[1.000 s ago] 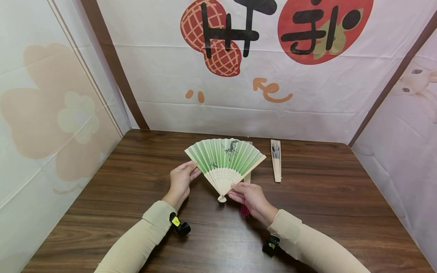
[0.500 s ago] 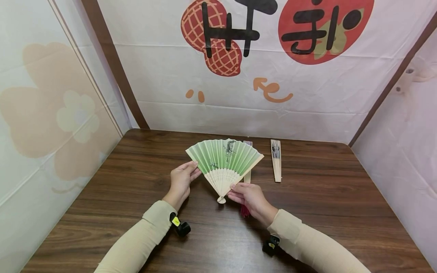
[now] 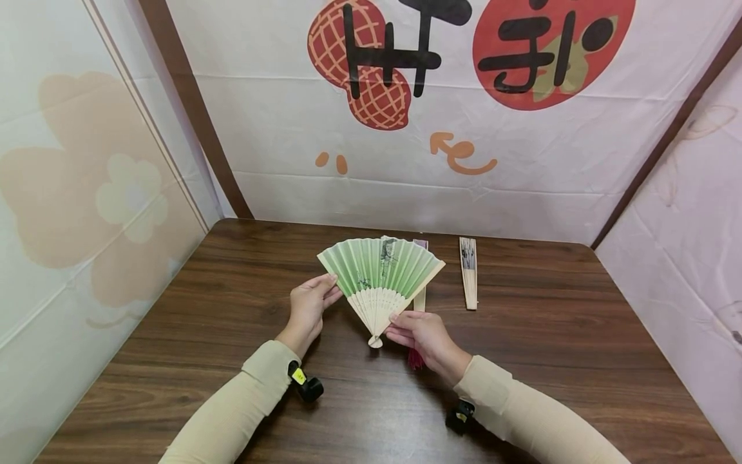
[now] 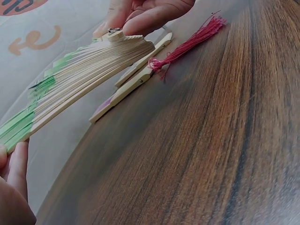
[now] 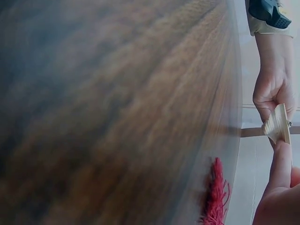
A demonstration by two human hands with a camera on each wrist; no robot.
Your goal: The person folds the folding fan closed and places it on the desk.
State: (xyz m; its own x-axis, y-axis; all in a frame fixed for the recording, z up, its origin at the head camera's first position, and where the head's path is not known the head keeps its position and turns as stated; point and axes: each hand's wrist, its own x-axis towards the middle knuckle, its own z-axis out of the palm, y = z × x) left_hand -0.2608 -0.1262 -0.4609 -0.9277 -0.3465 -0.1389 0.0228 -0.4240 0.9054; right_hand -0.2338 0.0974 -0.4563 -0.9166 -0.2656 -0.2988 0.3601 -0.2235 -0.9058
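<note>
A green folding fan point(image 3: 371, 270) with pale wooden ribs and a dark printed drawing is spread wide above the table. My left hand point(image 3: 307, 308) pinches its left edge, where the green leaf meets the outer rib. Near the pivot, my right hand point(image 3: 428, 335) pinches the right outer rib between thumb and fingers. In the left wrist view the fan point(image 4: 79, 77) appears nearly edge-on, with the right hand point(image 4: 145, 14) at its pivot end. Partly hidden behind the fan and right hand lies a folded fan point(image 3: 420, 298) with a red tassel point(image 3: 415, 358).
Another folded fan point(image 3: 469, 274), with a dark grey pattern, lies farther right on the brown wooden table point(image 3: 539, 335). Printed cloth walls point(image 3: 359, 200) stand along the table's back and sides.
The green fan has tilted slightly, and its spread looks a little narrower. More of the folded fan behind it shows. Both hands keep their grip and have barely moved.
</note>
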